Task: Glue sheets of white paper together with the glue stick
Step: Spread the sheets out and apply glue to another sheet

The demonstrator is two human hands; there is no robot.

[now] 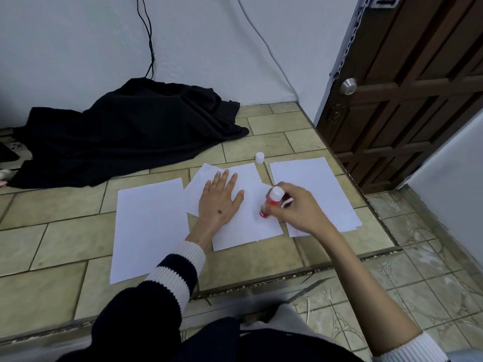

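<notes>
Several white paper sheets lie on the tiled floor. My left hand rests flat, fingers straight, on the middle sheet, which overlaps another sheet beneath it. My right hand grips a red glue stick with a white end, its tip down on the middle sheet's right part. A single sheet lies to the left and a small stack to the right. The white glue cap stands on the floor behind the sheets.
A heap of black cloth lies at the back left against the wall. A dark wooden door stands at the right. A step edge runs across the floor in front of me.
</notes>
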